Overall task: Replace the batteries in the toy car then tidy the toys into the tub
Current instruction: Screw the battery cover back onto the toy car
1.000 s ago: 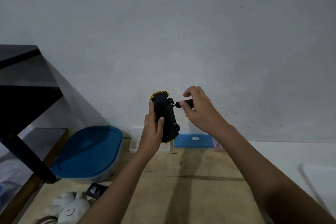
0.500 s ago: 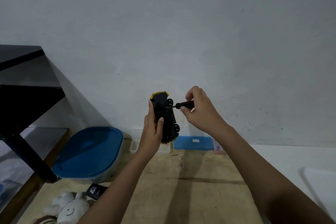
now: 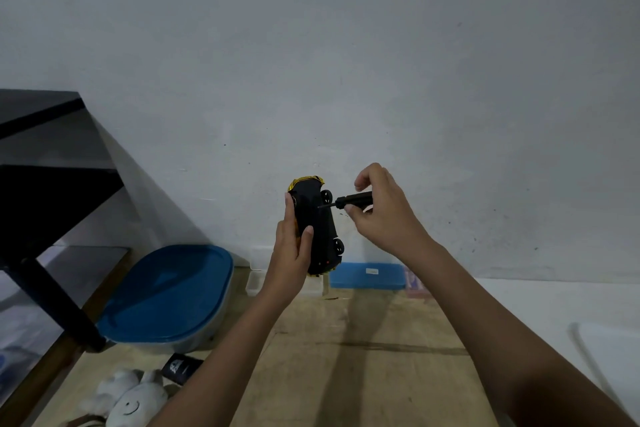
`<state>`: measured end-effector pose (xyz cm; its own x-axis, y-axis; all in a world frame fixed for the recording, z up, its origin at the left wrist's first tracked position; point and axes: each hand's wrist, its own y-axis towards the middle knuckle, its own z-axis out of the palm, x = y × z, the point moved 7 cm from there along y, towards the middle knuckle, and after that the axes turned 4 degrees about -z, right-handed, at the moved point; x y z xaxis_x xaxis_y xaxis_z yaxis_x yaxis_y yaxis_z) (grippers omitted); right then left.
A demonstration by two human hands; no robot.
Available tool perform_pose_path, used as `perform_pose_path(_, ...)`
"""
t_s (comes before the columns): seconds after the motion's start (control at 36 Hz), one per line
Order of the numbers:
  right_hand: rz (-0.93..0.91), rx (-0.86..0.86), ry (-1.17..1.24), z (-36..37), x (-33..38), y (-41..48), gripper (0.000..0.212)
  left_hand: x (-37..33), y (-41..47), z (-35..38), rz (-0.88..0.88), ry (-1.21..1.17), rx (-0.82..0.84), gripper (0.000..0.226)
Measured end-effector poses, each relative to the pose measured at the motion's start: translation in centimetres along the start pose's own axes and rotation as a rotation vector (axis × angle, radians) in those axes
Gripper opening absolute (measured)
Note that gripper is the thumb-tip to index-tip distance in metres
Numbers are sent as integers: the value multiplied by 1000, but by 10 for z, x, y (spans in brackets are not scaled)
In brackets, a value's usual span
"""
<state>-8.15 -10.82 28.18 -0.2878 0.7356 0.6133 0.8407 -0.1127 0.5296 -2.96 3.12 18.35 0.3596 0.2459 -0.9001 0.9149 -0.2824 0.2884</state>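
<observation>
My left hand (image 3: 290, 253) grips a black and yellow toy car (image 3: 317, 222), held upright in front of the wall with its black underside facing right. My right hand (image 3: 382, 210) pinches a small black screwdriver (image 3: 349, 201) whose tip touches the car's underside between the wheels. My index finger is lifted off the handle. A tub with a blue lid (image 3: 162, 298) stands at the left on the wooden floor (image 3: 363, 374). A white plush toy (image 3: 130, 399) lies at the bottom left.
A black table with a slanted leg (image 3: 52, 302) stands at the far left. A small clear box (image 3: 254, 282) and a blue case (image 3: 367, 276) lie against the wall. A small black packet (image 3: 181, 367) lies near the plush. A white surface (image 3: 616, 357) is at the right.
My right hand's fingers have shifted on the screwdriver handle, the index finger lifting up. The car and my left hand have stayed in place.
</observation>
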Motion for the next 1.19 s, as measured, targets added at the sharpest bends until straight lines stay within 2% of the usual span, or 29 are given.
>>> perform_pose_path(0.11, 62, -32, 44, -4, -1, -1, 21, 0, -1, 2, -3, 1, 15, 61)
perform_pose_path(0.22, 4, 6, 19, -2, 4, -3, 13, 1, -2, 1, -9, 12, 10, 61)
perform_pose_path(0.39, 49, 25, -20, -5, 2, 0, 14, 1, -3, 2, -17, -15, 13, 61)
perform_pose_path(0.47, -37, 55, -60, 1, 5, -1, 7, 2, -3, 2, -17, -1, 7, 61)
perform_pose_path(0.58, -24, 61, -72, 1, 5, 0, 10, 1, -1, 0, -11, 6, 2, 62)
perform_pose_path(0.67, 12, 28, -54, -1, 4, 0, 20, 1, -1, -2, 9, -1, -6, 61)
perform_pose_path(0.75, -46, 55, -64, 1, 5, 0, 13, 3, 0, -3, 6, 6, -6, 62)
perform_pose_path(0.86, 18, 17, -33, 0, 0, 1, 18, 2, 0, -2, 16, 8, 4, 61)
perform_pose_path(0.97, -47, 2, -10, 3, 4, 1, 17, 3, 1, -3, 27, 3, 1, 61)
perform_pose_path(1.11, 5, -58, 3, -2, 1, 2, 20, 2, 3, -2, 33, -4, 9, 63)
perform_pose_path(1.19, -60, -38, -22, -1, 5, 2, 19, 4, 5, -3, 28, -10, -3, 64)
